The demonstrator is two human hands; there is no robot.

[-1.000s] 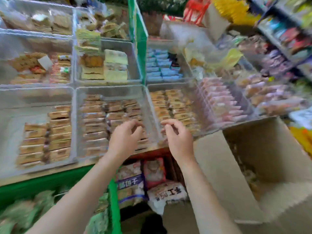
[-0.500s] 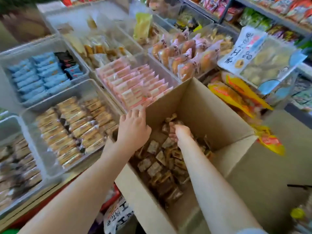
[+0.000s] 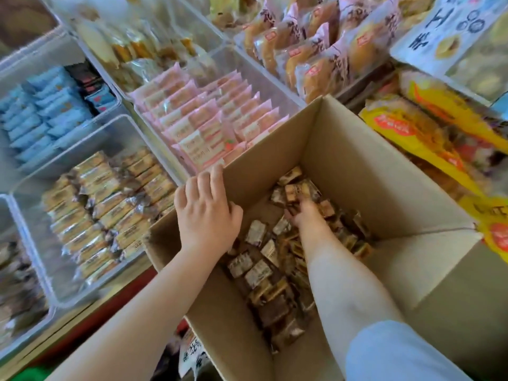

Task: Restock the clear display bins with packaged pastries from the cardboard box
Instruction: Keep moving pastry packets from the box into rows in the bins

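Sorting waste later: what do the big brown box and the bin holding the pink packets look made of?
Big brown box: plain matte cardboard, judging by its dull tan walls and folded flap. Bin holding the pink packets: seemingly clear rigid plastic, since the pink packets show through its glossy, slightly hazy walls.

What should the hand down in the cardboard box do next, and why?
Probably close its grip on a few wrapped pastries and lift them out. The right hand is already deep in the cardboard box among the loose packets, though whether it holds any is hidden. The left hand rests on the box's edge, and the bin of brown packets sits just beside it.
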